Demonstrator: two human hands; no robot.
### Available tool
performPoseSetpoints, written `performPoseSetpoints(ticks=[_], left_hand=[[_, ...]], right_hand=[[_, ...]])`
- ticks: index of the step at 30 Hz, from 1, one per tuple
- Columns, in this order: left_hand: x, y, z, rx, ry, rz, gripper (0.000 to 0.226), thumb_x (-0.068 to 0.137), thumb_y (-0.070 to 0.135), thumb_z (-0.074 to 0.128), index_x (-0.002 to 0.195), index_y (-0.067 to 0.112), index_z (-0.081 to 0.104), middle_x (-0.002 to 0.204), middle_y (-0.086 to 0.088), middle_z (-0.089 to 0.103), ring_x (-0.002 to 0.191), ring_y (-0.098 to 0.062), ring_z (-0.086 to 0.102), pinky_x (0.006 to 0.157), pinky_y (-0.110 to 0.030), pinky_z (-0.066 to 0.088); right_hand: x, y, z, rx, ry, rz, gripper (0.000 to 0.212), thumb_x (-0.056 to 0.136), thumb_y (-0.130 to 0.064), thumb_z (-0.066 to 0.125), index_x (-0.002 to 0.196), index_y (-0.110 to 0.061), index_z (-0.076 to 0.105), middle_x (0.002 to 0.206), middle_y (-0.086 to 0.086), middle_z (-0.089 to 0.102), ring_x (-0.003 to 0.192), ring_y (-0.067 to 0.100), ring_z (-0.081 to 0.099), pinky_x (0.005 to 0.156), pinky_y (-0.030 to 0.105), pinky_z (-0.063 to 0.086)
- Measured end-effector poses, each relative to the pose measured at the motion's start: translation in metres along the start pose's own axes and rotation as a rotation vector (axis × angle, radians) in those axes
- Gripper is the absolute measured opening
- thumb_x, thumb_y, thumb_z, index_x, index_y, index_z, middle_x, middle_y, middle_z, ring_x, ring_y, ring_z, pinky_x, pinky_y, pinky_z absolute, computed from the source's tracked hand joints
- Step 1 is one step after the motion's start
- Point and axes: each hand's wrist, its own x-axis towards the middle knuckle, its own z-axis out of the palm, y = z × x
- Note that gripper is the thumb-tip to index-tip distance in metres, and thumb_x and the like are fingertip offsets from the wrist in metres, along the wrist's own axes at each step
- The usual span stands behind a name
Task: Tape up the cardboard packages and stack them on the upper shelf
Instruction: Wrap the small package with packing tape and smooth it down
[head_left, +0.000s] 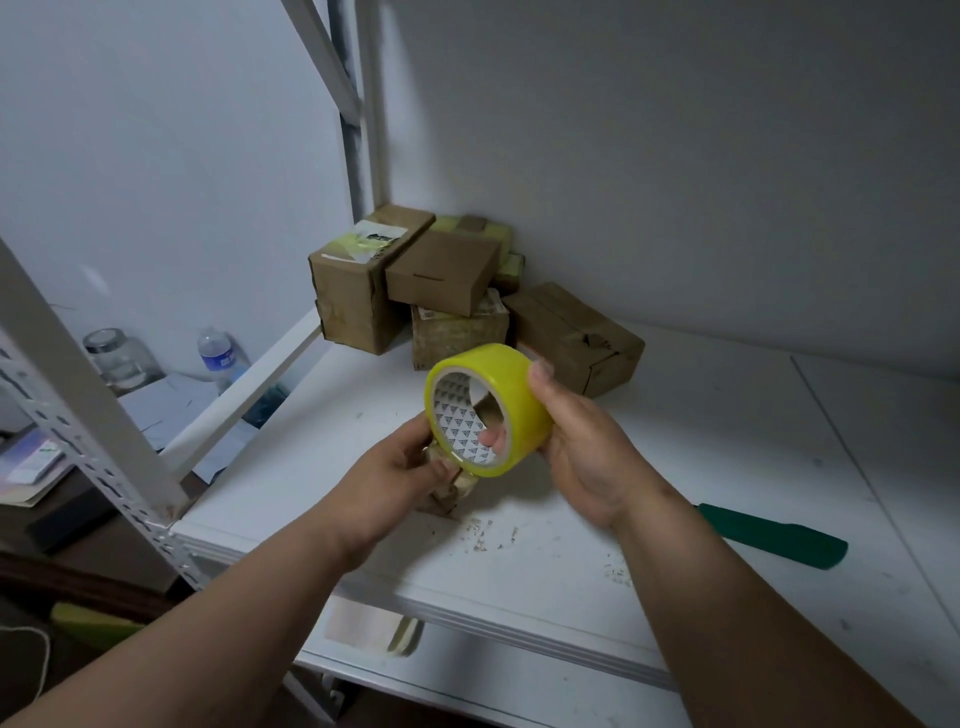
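Left hand (395, 470) pinches small package (447, 493) low on shelf (675, 467), steadying it for taping. Right hand (582, 441) grips tape roll (485, 408) above it, finger through core. Stacked boxes (441, 280) wait in back corner.

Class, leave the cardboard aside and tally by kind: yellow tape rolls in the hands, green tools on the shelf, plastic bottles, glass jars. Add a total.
Yellow tape roll: 1, held by the right hand
Green tool: 1
Plastic bottle: 1
Glass jar: 1
Total: 4
The left hand grips a small cardboard package.
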Motion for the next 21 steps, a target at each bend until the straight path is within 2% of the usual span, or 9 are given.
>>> performPoseSetpoints(ticks=[2,4,6,8,11,14,16,18,21], left_hand=[[0.002,-0.003,-0.006,-0.034,0.004,-0.016,0.047,0.081,0.019,0.06,0.126,0.03,0.06,0.123,0.008,0.069,0.115,-0.011,0.063,0.097,-0.03,0.047],[0.003,-0.006,-0.011,-0.034,-0.037,-0.028,0.049,0.083,0.022,0.06,0.131,0.031,0.056,0.126,0.009,0.067,0.118,-0.011,0.061,0.1,-0.031,0.046],[0.003,-0.008,-0.015,0.02,-0.085,-0.053,0.053,0.08,0.025,0.065,0.131,0.035,0.054,0.126,0.009,0.067,0.119,-0.013,0.061,0.101,-0.032,0.048],[0.002,-0.01,-0.016,0.104,-0.105,-0.072,0.066,0.069,0.033,0.078,0.13,0.034,0.053,0.123,0.009,0.067,0.116,-0.016,0.062,0.1,-0.034,0.05],[0.002,-0.017,-0.01,0.183,0.005,-0.057,0.078,0.058,0.047,0.088,0.127,0.033,0.055,0.118,0.008,0.069,0.109,-0.014,0.066,0.097,-0.038,0.053],[0.002,-0.027,-0.003,0.303,0.187,-0.039,0.071,0.055,0.06,0.082,0.117,0.034,0.06,0.107,0.014,0.072,0.099,-0.008,0.068,0.092,-0.042,0.054],[0.001,-0.028,-0.002,0.429,0.233,-0.018,0.068,0.057,0.067,0.075,0.115,0.035,0.059,0.103,0.018,0.071,0.096,-0.004,0.067,0.089,-0.037,0.054],[0.0,-0.027,-0.002,0.515,0.236,0.006,0.059,0.062,0.063,0.076,0.112,0.037,0.057,0.101,0.02,0.07,0.094,-0.002,0.065,0.086,-0.032,0.053],[0.003,-0.026,-0.004,0.58,0.234,0.028,0.047,0.073,0.047,0.082,0.111,0.037,0.057,0.098,0.02,0.069,0.091,-0.002,0.066,0.082,-0.029,0.053]], right_hand=[[0.003,0.006,0.0,0.065,0.001,0.004,0.043,0.089,-0.04,0.059,0.116,-0.007,0.065,0.114,0.017,0.068,0.122,0.04,0.057,0.112,0.051,0.038],[0.005,0.011,0.0,0.057,-0.006,0.006,0.037,0.086,-0.036,0.057,0.109,-0.009,0.066,0.112,0.02,0.067,0.119,0.041,0.057,0.11,0.052,0.038],[0.007,0.011,0.003,0.006,-0.011,-0.008,0.035,0.092,-0.042,0.061,0.11,-0.012,0.067,0.111,0.015,0.07,0.113,0.031,0.063,0.101,0.041,0.048],[0.009,0.009,0.009,-0.051,-0.016,-0.028,0.042,0.09,-0.045,0.057,0.113,-0.012,0.066,0.111,0.012,0.071,0.104,0.02,0.066,0.088,0.026,0.052],[0.012,0.009,0.017,-0.112,-0.028,-0.041,0.046,0.087,-0.048,0.055,0.113,-0.012,0.066,0.107,0.007,0.072,0.097,0.011,0.066,0.084,0.023,0.053],[0.015,0.011,0.02,-0.174,-0.035,-0.048,0.047,0.088,-0.054,0.057,0.111,-0.014,0.067,0.107,0.005,0.073,0.097,0.01,0.066,0.09,0.029,0.051],[0.015,0.009,0.019,-0.16,-0.033,-0.047,0.045,0.086,-0.054,0.056,0.108,-0.016,0.068,0.103,0.001,0.073,0.095,0.007,0.065,0.085,0.024,0.051],[0.016,0.008,0.018,-0.161,-0.031,-0.055,0.047,0.083,-0.058,0.057,0.106,-0.019,0.069,0.104,-0.001,0.074,0.095,0.007,0.066,0.084,0.024,0.051],[0.016,0.006,0.017,-0.196,-0.019,-0.079,0.048,0.083,-0.061,0.058,0.106,-0.021,0.071,0.108,0.002,0.074,0.101,0.013,0.067,0.092,0.03,0.051]])
